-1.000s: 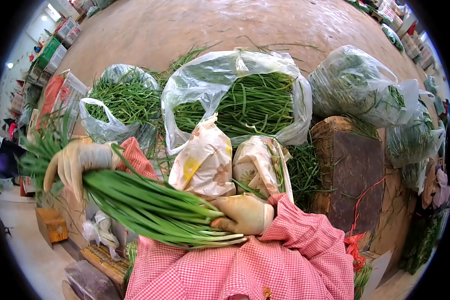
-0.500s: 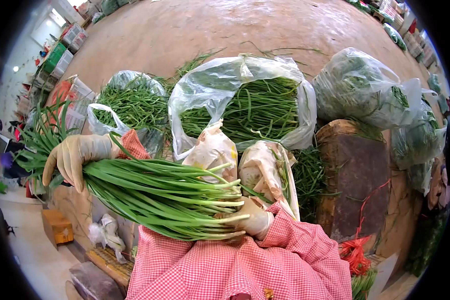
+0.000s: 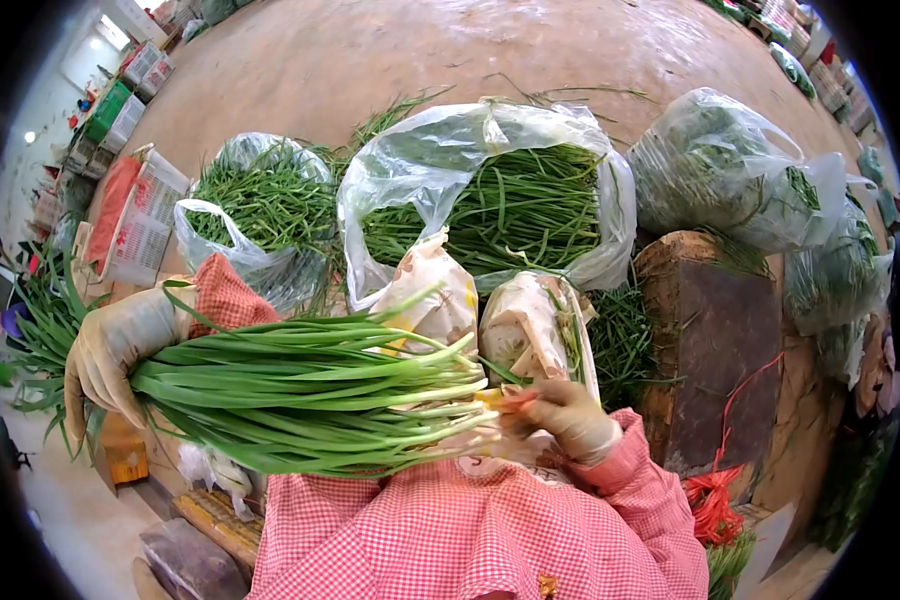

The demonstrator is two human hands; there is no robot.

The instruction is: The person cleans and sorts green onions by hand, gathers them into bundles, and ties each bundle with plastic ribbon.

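Clear plastic bag (image 3: 420, 162) holds green stalks (image 3: 535, 205); I log left hand (image 3: 112, 352) curled round a leafy bunch (image 3: 305, 395), right hand (image 3: 570, 418) half-closed, hold unclear.

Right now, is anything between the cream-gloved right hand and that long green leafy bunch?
Nothing clearly visible: the cream-gloved right hand is close by the pale stalk ends of the long green leafy bunch. I can't identify the orange blur there.

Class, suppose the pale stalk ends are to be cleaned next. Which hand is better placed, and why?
Probably the right hand: it is close beside the pale ends of the green stalks, while the left hand is occupied gripping them farther along.
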